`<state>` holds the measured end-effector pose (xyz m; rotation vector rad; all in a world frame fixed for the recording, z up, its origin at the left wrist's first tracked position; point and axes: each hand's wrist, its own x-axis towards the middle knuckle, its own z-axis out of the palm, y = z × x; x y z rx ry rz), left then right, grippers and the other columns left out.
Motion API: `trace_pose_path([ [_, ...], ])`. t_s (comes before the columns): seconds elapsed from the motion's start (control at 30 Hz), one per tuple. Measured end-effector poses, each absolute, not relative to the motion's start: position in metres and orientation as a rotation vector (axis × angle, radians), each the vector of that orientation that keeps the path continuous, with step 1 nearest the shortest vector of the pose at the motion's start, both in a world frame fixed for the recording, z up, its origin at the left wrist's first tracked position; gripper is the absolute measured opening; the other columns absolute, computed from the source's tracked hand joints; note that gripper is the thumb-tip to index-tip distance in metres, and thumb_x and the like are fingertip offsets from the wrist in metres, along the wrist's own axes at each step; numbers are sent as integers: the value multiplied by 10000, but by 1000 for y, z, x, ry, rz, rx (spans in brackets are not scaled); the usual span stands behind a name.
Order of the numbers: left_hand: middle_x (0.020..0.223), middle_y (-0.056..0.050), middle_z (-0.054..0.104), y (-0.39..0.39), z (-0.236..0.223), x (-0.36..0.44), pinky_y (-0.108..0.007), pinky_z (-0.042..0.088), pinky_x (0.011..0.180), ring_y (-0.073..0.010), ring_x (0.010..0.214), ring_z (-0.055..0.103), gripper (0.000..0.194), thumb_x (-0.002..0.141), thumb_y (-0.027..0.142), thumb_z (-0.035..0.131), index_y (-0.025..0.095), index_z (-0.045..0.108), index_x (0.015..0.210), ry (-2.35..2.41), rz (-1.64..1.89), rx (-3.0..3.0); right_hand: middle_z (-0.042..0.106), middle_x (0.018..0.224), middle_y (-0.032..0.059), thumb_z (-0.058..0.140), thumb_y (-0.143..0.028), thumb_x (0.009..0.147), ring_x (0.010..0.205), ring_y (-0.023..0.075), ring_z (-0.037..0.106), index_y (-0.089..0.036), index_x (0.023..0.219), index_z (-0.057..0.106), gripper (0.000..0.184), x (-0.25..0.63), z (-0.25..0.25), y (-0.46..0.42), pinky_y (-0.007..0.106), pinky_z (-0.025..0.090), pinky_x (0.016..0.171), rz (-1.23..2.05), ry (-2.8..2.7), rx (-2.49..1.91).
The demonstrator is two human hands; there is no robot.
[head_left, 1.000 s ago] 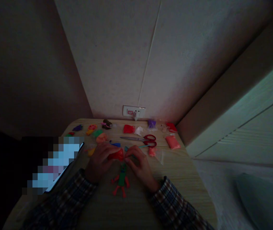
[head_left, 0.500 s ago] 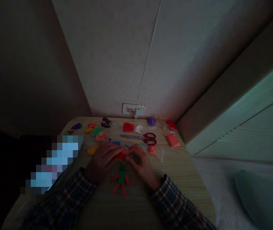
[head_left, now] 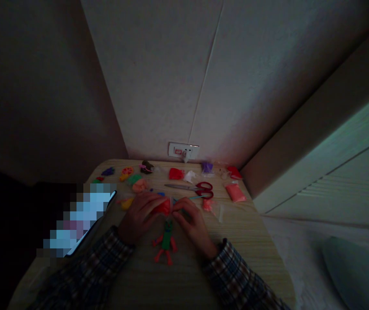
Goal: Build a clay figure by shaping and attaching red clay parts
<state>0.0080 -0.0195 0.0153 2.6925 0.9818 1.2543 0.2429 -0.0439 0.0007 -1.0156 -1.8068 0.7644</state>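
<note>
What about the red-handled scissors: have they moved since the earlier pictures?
No. The scissors keep the same place against the wall socket; both shift alike in the view, which suggests camera motion.

- The left arm (head_left: 97,262) reaches up and inward from the lower left, sleeved in plaid to the wrist.
- The left hand (head_left: 140,216) is palm down, fingers bent together and pointing right.
- The right arm (head_left: 236,271) slants in from the lower right, likewise sleeved.
- The right hand (head_left: 192,221) curls, thumb and forefinger tips pinched close, near the left fingertips.
</note>
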Motion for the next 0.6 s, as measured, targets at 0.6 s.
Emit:
trace_pose_path([
  [0.6,1392,-121,704,-24,17,14,-501,654,974,-285,1155,735,354,1063,358,717,200,675,1378,957,1237,2601,719,1346,99,713,-398,1064,1107,252,737,-205,1336,694,335,246,2,-40,471,647,940,806,-1802,-977],
])
